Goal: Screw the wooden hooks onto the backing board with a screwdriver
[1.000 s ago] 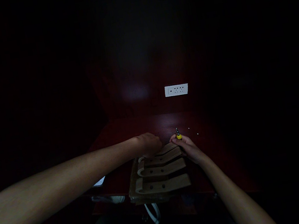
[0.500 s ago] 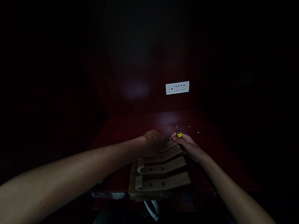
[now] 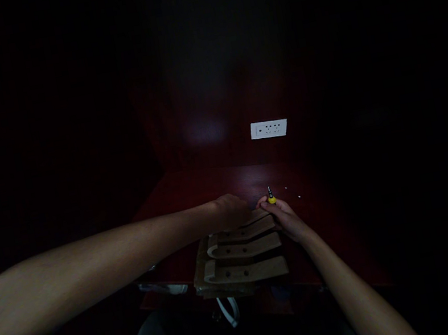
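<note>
My right hand [image 3: 285, 217] is wrapped around a screwdriver [image 3: 271, 196] with a yellow collar and a dark metal tip that points away from me. It rests by the right end of the farthest wooden piece [image 3: 259, 215]. Over that row's far left part, my left hand [image 3: 232, 212] is curled with its knuckles up; its fingertips are hidden, and what they grip cannot be made out. Nearer to me lie several similar curved wooden pieces [image 3: 263, 268], side by side, each showing two dark holes. They rest on a brown, cardboard-like stack [image 3: 203, 278] at the table edge.
The dark red table [image 3: 205, 185] meets a back wall with a white socket plate [image 3: 268, 129]. Two tiny white bits [image 3: 299, 197] lie right of my right hand. A white strap-like loop [image 3: 231, 310] hangs below the front edge. Surroundings are very dark.
The whole view has shifted slightly, so things appear a little farther right. Both hands keep nearly the same places, and the screwdriver stays in my right hand.
</note>
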`<state>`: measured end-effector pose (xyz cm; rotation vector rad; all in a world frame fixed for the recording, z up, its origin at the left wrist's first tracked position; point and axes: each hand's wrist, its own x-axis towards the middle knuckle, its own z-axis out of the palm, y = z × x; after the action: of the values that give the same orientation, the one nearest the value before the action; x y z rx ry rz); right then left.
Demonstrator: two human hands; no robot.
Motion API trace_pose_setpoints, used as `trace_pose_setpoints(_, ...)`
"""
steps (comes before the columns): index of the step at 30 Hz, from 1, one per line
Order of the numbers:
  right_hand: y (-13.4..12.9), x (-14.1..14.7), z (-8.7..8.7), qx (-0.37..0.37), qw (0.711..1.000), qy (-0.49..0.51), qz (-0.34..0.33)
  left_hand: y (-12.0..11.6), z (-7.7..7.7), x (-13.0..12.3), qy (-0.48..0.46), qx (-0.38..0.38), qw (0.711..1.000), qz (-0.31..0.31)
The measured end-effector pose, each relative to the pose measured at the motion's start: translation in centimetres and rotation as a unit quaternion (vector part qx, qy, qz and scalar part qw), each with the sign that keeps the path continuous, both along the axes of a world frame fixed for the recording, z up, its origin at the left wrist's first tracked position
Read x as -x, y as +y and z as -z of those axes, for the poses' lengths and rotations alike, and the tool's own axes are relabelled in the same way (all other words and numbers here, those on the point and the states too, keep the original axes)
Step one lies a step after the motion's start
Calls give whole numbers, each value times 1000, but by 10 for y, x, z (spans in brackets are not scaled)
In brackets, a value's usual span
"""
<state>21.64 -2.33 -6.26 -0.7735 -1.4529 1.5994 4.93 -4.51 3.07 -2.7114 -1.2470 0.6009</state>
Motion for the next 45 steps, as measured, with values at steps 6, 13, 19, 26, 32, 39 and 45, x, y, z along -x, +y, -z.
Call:
trace_pose_setpoints(6,0,0,0,-18,1000,9,2,-10,-12,-4,38,49,998,-32)
trace_pose_setpoints(13,-1,0,-1,-7,1000,-3,0,-6,-10,-1,33,33,999,-14)
trace_pose_setpoints(19,0,0,2,-18,1000,14,4,-4,-13,1,64,35,997,0)
trace_pose_setpoints(26,-2,0,-2,-3,1000,3,-1,-2,-10,4,44,40,998,-12)
trace_pose_setpoints(32,-2,-1,-2,-3,1000,8,-10,-2,-13,5,52,43,998,-2)
trace_pose_setpoints(39,-3,0,-3,-7,1000,-4,8,-2,-10,3,45,29,999,7)
trace_pose_setpoints(45,-4,1,-2,-1,1000,-1,17,-1,-9,3,48,38,998,15)
